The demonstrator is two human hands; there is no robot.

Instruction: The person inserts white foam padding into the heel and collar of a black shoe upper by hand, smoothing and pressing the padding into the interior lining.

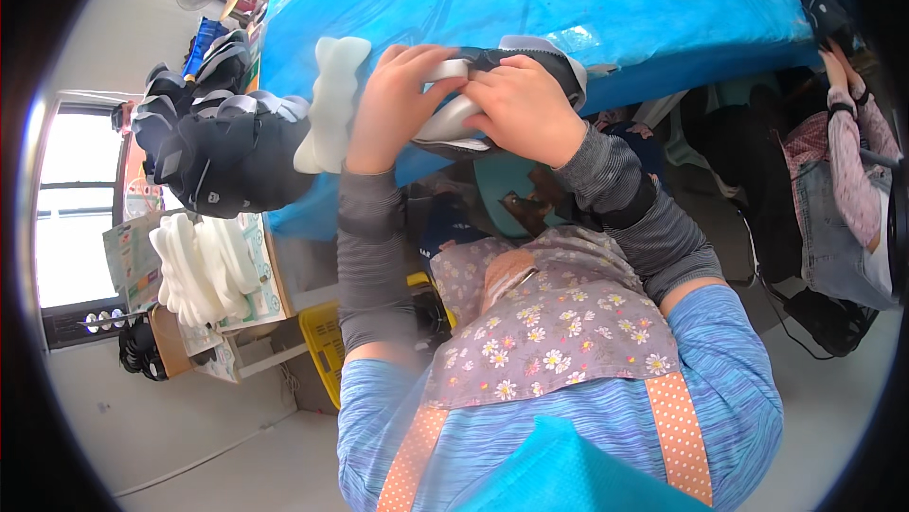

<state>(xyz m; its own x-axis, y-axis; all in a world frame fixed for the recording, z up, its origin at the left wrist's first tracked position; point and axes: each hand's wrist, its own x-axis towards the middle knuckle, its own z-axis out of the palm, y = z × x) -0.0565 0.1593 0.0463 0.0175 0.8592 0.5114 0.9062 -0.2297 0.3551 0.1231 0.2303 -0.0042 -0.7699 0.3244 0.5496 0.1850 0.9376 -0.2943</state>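
Note:
At the near edge of the blue-covered table, both hands are closed on a black fabric piece (552, 59) with a pale lining and a zipper-like edge. My left hand (386, 107) pinches the end of a white foam strip (449, 124) at the piece's opening, fingers and thumb bent around it. Across the top of the piece lies my right hand (526, 111), its fingers curled over the black edge. Part of the foam is hidden inside the fabric and behind the fingers. Beside my left wrist rests a wavy white foam piece (333, 86).
Black padded pieces (251, 163) are heaped left of the table. Below them, wavy foam pieces (204, 261) fill an open carton. A yellow crate (324, 351) stands under the table. On the right a co-worker (838, 185) handles another black piece (824, 12).

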